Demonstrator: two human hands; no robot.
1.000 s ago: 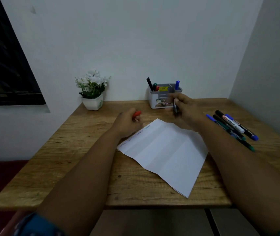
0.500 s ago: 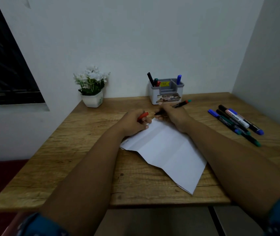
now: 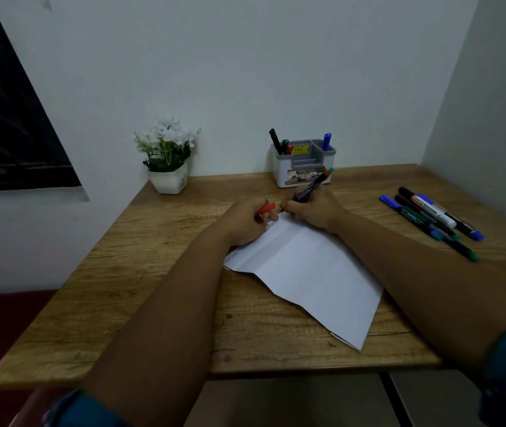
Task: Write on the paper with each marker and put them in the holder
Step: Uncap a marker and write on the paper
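Observation:
A creased white paper lies slanted on the wooden table. My right hand grips a black marker with a red-and-green end, its tip down at the paper's far corner. My left hand rests on the paper's left edge and is closed on a red cap. The grey-and-white holder stands against the wall behind my hands, with a black, a green and a red marker in its left slot and a blue one on its right.
Several loose markers lie in a row on the table's right side. A white pot of white flowers stands at the back left. A dark window is on the left wall.
My right hand swung the marker from in front of the holder down to the paper's far corner, close to my left hand. The left hand kept the red cap.

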